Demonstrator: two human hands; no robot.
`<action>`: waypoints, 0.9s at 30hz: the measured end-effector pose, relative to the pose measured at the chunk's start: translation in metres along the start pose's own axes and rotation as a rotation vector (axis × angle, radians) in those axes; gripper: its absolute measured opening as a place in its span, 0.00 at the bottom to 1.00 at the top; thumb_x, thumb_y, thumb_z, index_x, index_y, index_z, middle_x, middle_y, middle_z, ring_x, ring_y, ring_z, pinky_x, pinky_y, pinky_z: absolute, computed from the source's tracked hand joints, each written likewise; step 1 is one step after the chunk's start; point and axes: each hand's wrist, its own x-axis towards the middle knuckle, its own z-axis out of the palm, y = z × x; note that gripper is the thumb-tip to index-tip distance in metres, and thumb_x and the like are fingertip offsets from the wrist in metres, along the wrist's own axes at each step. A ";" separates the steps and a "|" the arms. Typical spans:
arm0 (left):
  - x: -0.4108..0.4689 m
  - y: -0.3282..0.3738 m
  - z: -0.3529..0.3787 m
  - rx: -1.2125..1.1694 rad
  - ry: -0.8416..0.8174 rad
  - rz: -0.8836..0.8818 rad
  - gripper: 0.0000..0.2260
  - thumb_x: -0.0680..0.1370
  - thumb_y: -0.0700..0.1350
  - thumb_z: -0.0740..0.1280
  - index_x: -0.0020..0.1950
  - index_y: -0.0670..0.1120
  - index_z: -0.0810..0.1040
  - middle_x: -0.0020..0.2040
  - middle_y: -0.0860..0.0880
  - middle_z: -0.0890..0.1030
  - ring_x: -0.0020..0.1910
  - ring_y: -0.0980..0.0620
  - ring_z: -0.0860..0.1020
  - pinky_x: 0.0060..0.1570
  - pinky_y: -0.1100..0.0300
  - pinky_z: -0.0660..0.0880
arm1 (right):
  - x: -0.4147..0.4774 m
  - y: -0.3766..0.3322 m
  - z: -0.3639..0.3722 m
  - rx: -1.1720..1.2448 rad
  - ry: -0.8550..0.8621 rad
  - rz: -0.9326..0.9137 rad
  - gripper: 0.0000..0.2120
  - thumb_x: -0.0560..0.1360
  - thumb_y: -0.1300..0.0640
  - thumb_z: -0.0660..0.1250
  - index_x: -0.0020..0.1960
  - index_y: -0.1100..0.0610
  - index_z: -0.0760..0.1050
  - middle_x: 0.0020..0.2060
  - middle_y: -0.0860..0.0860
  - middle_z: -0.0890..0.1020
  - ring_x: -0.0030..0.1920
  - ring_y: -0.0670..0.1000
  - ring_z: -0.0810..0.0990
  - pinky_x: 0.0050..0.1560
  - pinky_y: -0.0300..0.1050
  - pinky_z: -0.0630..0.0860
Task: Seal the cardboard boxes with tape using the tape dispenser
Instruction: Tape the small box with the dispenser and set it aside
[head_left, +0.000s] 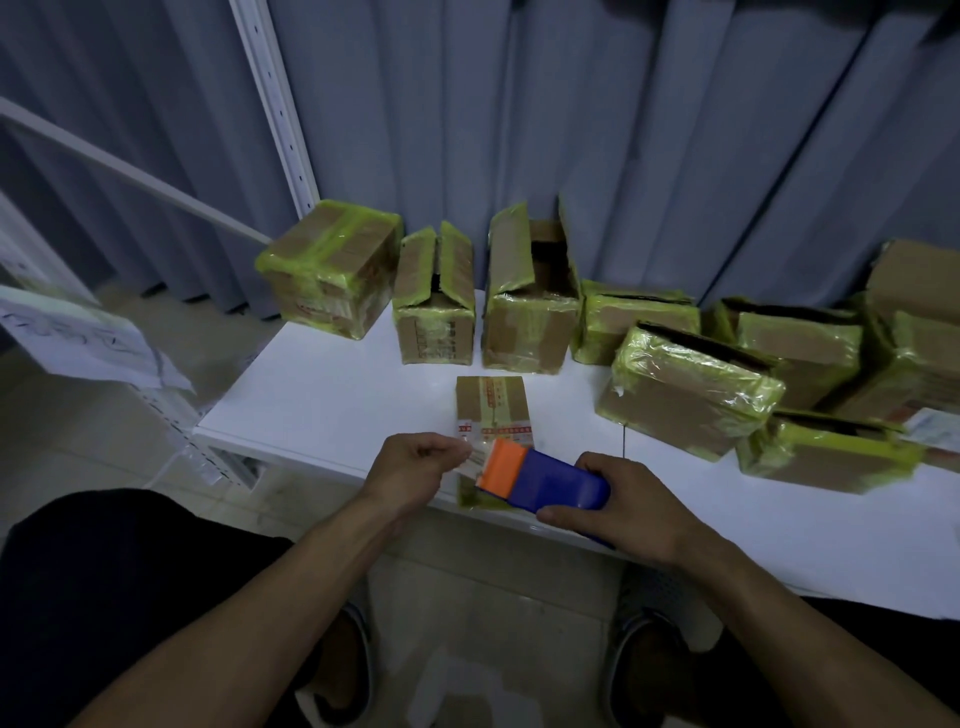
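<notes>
1. A white table (322, 395) stands before grey curtains (675, 156) in a dim room. The small box (491, 405) lies at the table's near edge, directly in front of the person, with its long axis running straight away from them.
2. Over the small box's near end, the right hand (623, 499) grips the blue tape dispenser (550, 483) by its rear, fingers curled round the body. Its orange mouth points left, across the box rather than along it.
3. Just left of that mouth, above the small box's near left corner, the left hand (415, 467) pinches the loose tape end (475, 457). Both hands look equally close to the box.
4. My guess is that the dispenser must turn to line up with the long axis before any pull. Nothing lies on the small box's far half.
5. Beyond the small box stand two open-flapped boxes (434, 312). A wrapped box (330, 270) sits further left, and a heap of wrapped boxes (685, 389) lies to the right.
</notes>
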 end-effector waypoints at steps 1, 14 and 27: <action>0.001 -0.002 -0.001 -0.001 0.015 -0.005 0.02 0.77 0.44 0.72 0.48 0.49 0.85 0.46 0.53 0.84 0.46 0.59 0.80 0.41 0.64 0.75 | 0.000 0.000 0.000 -0.023 -0.016 0.001 0.23 0.66 0.32 0.77 0.48 0.47 0.77 0.40 0.44 0.82 0.40 0.40 0.81 0.38 0.32 0.75; 0.015 -0.041 -0.015 -0.056 0.158 -0.040 0.05 0.78 0.43 0.71 0.52 0.46 0.85 0.48 0.54 0.83 0.48 0.59 0.79 0.59 0.54 0.77 | 0.006 -0.003 -0.001 -0.141 -0.041 0.126 0.28 0.66 0.23 0.67 0.42 0.49 0.79 0.33 0.45 0.82 0.34 0.39 0.81 0.37 0.35 0.72; 0.027 -0.072 0.006 -0.185 0.178 -0.119 0.03 0.79 0.43 0.70 0.51 0.49 0.83 0.47 0.55 0.82 0.48 0.58 0.78 0.60 0.54 0.77 | 0.032 -0.010 0.001 -0.422 -0.058 0.187 0.26 0.67 0.25 0.69 0.42 0.48 0.76 0.36 0.44 0.80 0.39 0.43 0.80 0.37 0.39 0.75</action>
